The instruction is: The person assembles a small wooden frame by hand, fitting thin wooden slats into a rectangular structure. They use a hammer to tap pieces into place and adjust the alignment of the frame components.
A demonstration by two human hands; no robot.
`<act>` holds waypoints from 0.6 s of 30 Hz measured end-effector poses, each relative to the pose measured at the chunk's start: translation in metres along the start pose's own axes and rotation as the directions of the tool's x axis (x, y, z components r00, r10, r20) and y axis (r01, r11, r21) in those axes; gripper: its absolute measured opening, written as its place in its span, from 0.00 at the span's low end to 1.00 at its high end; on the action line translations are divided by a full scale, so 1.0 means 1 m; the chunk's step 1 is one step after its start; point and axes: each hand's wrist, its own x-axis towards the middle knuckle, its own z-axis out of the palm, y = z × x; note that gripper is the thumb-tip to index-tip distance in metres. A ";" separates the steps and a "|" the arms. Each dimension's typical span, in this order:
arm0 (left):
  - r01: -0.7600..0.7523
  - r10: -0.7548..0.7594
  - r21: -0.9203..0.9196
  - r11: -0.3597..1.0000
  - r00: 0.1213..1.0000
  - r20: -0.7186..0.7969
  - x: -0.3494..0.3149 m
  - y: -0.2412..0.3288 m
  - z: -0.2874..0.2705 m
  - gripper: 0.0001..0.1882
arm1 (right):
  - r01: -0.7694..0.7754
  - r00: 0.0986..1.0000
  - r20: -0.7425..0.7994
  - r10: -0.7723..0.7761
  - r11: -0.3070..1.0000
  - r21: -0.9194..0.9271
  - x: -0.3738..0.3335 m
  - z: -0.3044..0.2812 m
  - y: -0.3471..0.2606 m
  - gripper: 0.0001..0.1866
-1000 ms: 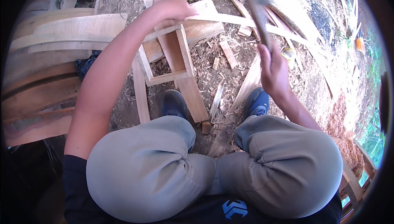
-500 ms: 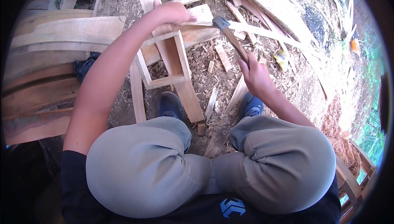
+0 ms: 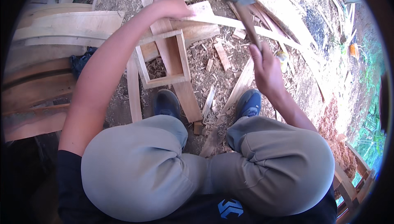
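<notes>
My right hand (image 3: 269,71) is closed round the wooden handle of a hammer (image 3: 250,26), raised with its blurred metal head up and to the left. Across the far end of a rectangular wooden frame (image 3: 186,59), my left hand (image 3: 171,7) is closed on a short pale board (image 3: 202,9); its fingertips are partly hidden. The frame rests on a long plank (image 3: 190,103) that runs beneath it toward my feet. A thin wooden strip (image 3: 262,31) stretches off to the right from beside the board.
Stacked boards (image 3: 78,20) lie at the left, near a black plastic bag (image 3: 83,62). Wood shavings and offcuts (image 3: 222,55) cover the ground between my shoes (image 3: 248,103) and the frame. A yellow wrapper (image 3: 282,59) lies behind my right hand, and a shavings heap (image 3: 330,121) farther right.
My right hand has lifted the hammer up and to the right, away from the board. My left hand stays in nearly the same place.
</notes>
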 end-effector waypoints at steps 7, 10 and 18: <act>-0.042 0.043 0.022 0.999 0.997 -0.062 0.003 0.005 -0.010 0.32 | 0.057 0.993 0.105 -0.045 0.991 -0.121 -0.004 0.013 0.021 0.21; -0.039 0.036 -0.053 0.998 0.998 -0.045 -0.006 0.002 -0.007 0.32 | 0.007 0.999 0.036 -0.007 1.000 -0.011 -0.009 -0.006 -0.006 0.19; -0.061 0.080 0.070 0.996 0.945 -0.316 0.001 -0.001 0.011 0.28 | 0.056 0.998 0.026 -0.054 0.995 -0.087 0.009 0.001 0.013 0.17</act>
